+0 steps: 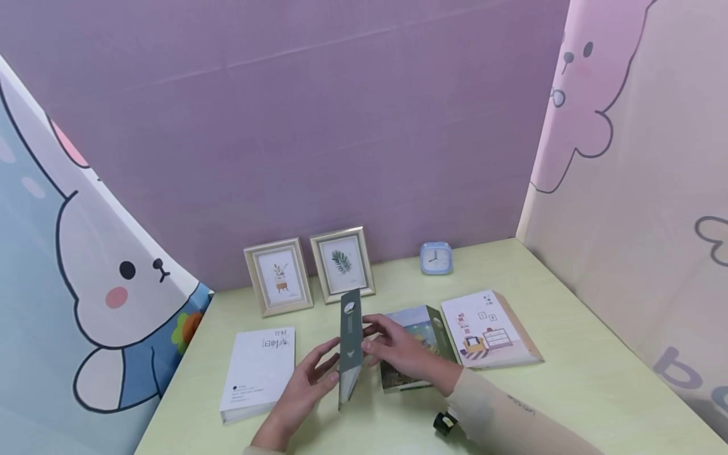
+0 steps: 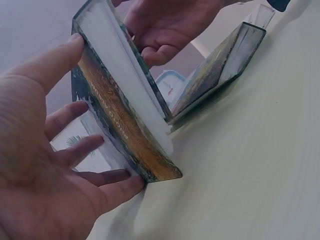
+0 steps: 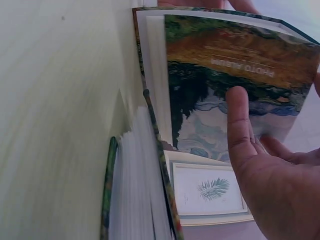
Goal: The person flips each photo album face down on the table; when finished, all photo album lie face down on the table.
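Note:
A photo album [image 1: 351, 335] with a dark green spine stands upright over the table between my two hands. My left hand [image 1: 301, 392] holds it from the left; in the left wrist view its thumb lies at the album's edge and its fingers [image 2: 82, 150] spread along the painted cover. On the other side, my right hand [image 1: 406, 351] has its fingers up against the right cover. The right wrist view shows its thumb [image 3: 237, 105] over the cover's painted landscape. A second painted album [image 1: 418, 328] lies on the table, partly behind the right hand and forearm.
A white book [image 1: 258, 370] lies on the left of the table [image 1: 392, 426], and another with a furniture drawing [image 1: 483, 328] on the right. Two picture frames [image 1: 279, 278] and a blue clock [image 1: 436, 258] stand along the back. A small black device [image 1: 445, 422] sits by the right wrist.

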Available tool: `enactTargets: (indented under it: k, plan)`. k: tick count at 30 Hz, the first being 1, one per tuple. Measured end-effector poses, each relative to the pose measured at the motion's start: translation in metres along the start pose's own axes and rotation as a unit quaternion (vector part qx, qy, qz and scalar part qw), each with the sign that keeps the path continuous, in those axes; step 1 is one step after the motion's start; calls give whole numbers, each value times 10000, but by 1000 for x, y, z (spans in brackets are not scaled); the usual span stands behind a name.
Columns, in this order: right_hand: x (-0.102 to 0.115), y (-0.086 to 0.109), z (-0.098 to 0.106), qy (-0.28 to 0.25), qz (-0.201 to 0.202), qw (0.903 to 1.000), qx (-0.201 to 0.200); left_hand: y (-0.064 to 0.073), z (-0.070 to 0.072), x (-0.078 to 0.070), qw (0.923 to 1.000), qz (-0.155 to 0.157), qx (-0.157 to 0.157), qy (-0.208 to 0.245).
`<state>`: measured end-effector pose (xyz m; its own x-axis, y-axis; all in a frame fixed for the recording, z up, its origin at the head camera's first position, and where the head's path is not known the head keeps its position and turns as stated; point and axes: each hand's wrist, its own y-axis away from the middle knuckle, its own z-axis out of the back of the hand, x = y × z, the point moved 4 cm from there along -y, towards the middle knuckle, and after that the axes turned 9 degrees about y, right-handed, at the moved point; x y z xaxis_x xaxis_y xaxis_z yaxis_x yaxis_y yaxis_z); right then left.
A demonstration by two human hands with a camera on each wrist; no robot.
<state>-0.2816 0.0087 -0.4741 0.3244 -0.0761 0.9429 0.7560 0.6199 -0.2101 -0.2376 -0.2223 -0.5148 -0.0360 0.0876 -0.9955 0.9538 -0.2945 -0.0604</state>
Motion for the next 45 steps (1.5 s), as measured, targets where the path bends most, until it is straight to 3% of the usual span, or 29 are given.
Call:
enactTargets:
  k: [6,13,28,37,45]
  plan:
    - [-4,4,4,-333,-327,9989,-82,0,1,2,9998,136,42,-110]
    - [-10,4,5,-447,-259,9986,-115,0,1,1,9996,190,41,-218]
    - [-18,3,16,317,-51,9967,-750,-1,3,5,9985,56,-184,-519]
    - [-31,5,18,780,-499,9922,-831,1,5,8,9946,-248,-361,-941]
    - [-33,6,15,1011,-689,9892,-813,0,8,9,9905,-129,-384,-1313]
